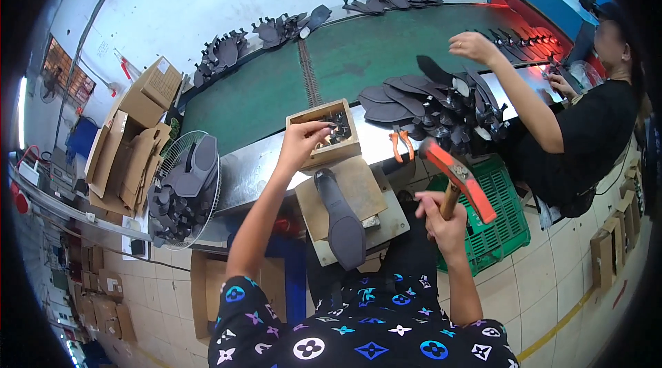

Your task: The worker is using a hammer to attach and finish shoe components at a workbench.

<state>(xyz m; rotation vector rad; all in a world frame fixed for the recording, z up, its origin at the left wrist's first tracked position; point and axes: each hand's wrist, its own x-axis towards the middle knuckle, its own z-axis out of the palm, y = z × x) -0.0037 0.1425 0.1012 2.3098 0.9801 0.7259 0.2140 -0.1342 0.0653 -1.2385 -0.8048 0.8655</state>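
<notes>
My left hand reaches into a small wooden box of small dark parts, fingers pinched at its rim; what it holds is hidden. My right hand grips the wooden handle of a hammer with a red head, raised over my lap. A dark grey shoe sole with a heel lies on a wooden work block between my hands.
A green conveyor belt carries piles of dark soles. A person in black sits at right, one hand over the belt. Orange pliers, a green crate, a fan holding soles and cardboard boxes stand around.
</notes>
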